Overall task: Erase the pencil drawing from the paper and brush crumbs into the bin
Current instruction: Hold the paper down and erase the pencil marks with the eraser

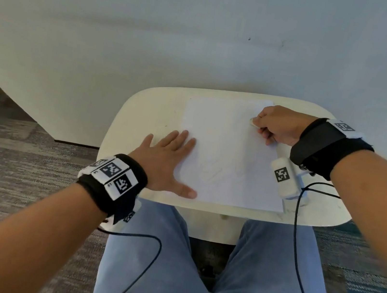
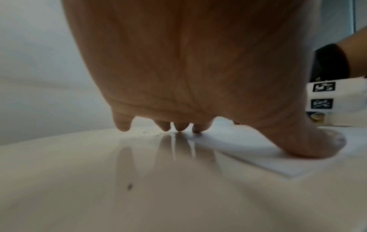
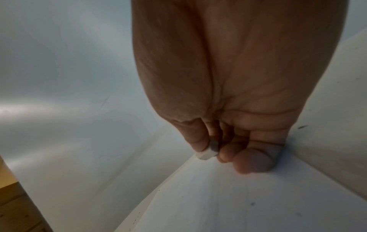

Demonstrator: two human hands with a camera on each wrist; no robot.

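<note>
A white sheet of paper (image 1: 229, 152) lies on the small cream table (image 1: 142, 113); faint pencil lines show on its lower middle. My left hand (image 1: 167, 160) lies flat with fingers spread, pressing the paper's left edge; in the left wrist view the thumb (image 2: 317, 146) presses the paper (image 2: 258, 157) and the fingertips (image 2: 179, 128) touch its edge. My right hand (image 1: 276, 126) sits at the paper's far right corner and pinches a small white eraser (image 1: 253, 121). The right wrist view shows the eraser (image 3: 207, 154) between thumb and fingers, low over the paper (image 3: 238, 196). No bin is in view.
Small crumbs (image 2: 148, 131) lie on the table beside my left fingertips. A white tagged block (image 1: 283, 178) hangs under my right wrist, with black cables (image 1: 299, 239) trailing over my jeans. A pale wall (image 1: 205, 34) stands right behind the table; carpet lies to both sides.
</note>
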